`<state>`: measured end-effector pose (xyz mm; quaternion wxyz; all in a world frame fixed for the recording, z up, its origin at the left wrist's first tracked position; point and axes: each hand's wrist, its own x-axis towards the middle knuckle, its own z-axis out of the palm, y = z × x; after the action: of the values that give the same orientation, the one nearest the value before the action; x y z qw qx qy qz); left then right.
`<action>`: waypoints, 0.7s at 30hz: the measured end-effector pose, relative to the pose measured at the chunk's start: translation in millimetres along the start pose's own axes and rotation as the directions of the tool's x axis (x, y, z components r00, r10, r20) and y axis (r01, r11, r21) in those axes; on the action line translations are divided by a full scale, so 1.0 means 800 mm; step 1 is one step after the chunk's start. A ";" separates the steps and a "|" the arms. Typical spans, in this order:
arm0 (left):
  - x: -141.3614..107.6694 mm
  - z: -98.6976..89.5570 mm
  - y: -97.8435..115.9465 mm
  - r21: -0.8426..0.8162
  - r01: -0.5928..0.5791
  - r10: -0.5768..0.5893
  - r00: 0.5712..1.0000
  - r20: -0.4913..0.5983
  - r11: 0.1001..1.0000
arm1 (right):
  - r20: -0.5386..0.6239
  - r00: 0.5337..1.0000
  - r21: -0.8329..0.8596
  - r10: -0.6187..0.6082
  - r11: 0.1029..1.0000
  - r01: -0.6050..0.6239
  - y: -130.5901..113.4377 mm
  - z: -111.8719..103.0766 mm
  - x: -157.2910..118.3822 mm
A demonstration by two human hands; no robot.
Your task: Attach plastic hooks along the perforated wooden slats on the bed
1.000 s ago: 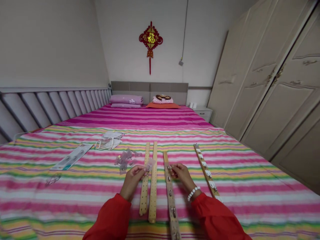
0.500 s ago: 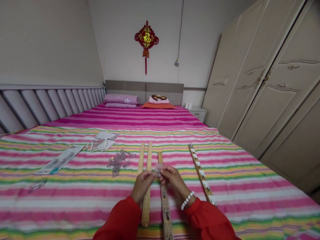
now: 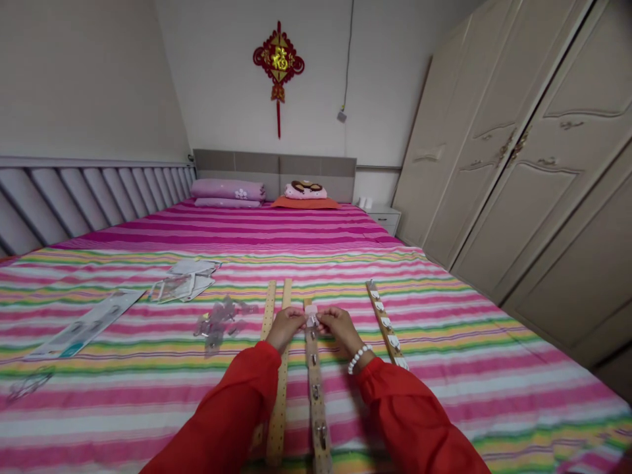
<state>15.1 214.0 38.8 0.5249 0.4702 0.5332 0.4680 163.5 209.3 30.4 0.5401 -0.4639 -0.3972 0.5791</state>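
Note:
A clear adhesive hook (image 3: 311, 311) with a small metal hook lies at the far end of a narrow wooden strip (image 3: 315, 376). On its left side my left hand (image 3: 288, 327) pinches the hook's edge between thumb and fingers. My right hand (image 3: 340, 327), with a white bead bracelet at the wrist, pinches the other side. Several metal hooks on clear pads run along the strip towards me. Two bare wooden strips with small holes, a nearer strip (image 3: 278, 411) and a partly covered one (image 3: 268, 309), lie left of it.
A pile of clear hooks (image 3: 217, 326) lies to the left, with a long hook package (image 3: 89, 326) and white wrappers (image 3: 185, 280) beyond. Right of my hands is a wooden strip with white hooks (image 3: 384, 322). Everything rests on a striped bedsheet (image 3: 469, 395).
Both hands have moved forward with the clear hook, bringing it down onto the far end of the wooden strip. The view has shifted slightly.

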 end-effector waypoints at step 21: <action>0.062 0.011 -0.026 0.367 -0.023 0.086 0.984 -0.156 0.930 | -0.131 0.989 -0.003 0.068 0.998 -0.069 0.045 0.003 0.059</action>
<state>22.9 260.8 12.0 0.3680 0.5324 0.6401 0.4139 152.3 252.3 -8.5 0.5430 -0.5162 -0.3469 0.5643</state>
